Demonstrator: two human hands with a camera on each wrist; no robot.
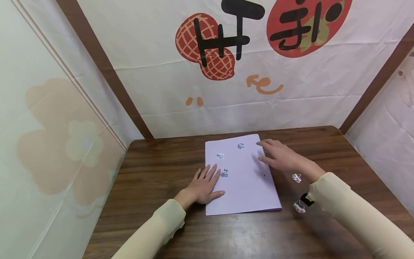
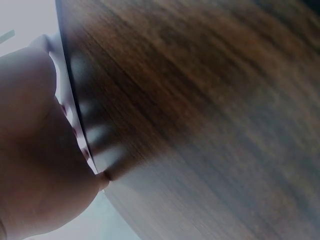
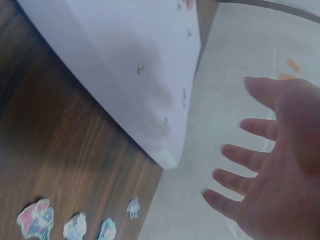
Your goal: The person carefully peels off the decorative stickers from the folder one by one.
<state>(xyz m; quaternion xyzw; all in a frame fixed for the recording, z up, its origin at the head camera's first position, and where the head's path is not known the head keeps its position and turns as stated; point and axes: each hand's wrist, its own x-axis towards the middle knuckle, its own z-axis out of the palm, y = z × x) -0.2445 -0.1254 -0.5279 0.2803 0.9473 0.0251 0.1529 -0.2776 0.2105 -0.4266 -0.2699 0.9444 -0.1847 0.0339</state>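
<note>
A pale purple folder or folded sheet [image 1: 245, 190] lies on the table, with several small cartoon stickers on it, one of them a blue-and-white figure [image 1: 224, 173]. My left hand [image 1: 204, 185] rests spread on its left side, fingertips beside that sticker. In the left wrist view, the left hand [image 2: 35, 135] overlaps the sheet's edge. Over the sheet's upper right edge is my right hand [image 1: 279, 154], its thumb and fingers apart. The right wrist view shows the right hand [image 3: 275, 170] with fingers loosely spread and nothing between them.
Loose stickers lie on the wooden table [image 1: 155, 180] right of the sheet, including a pink-and-white one [image 1: 296, 177] and another [image 1: 299, 207] near a black item [image 1: 306, 199] by the right sleeve. A printed cloth [image 1: 155, 90] hangs behind the table.
</note>
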